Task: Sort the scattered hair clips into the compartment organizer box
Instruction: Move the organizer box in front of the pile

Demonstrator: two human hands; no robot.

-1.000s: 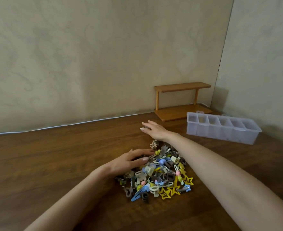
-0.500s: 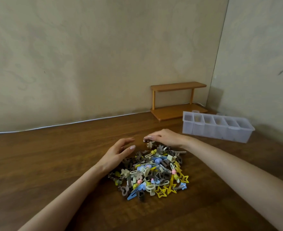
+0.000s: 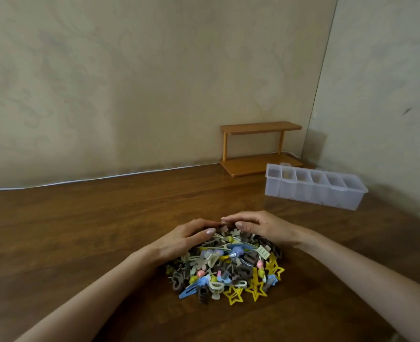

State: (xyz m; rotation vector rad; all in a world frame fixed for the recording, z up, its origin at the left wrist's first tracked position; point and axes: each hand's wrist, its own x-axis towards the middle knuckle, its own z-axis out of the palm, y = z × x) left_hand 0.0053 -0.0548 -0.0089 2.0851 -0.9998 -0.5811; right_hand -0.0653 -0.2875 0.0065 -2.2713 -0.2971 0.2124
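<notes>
Both hands cup the clips at their 12 o'clock edge. The left hand and right hand have fingers together and gently curved, tips almost meeting. Best to rake evenly with palms low, so none slip out. The box sits at 2 o'clock, well apart. A moment ago the hands were apart.

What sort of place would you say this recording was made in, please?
Probably a domestic room, at a desk set in a corner: a dark wooden tabletop meets plain beige walls, a small wooden shelf stands against them, and a clear organizer box stands beyond a heap of hair clips.
</notes>
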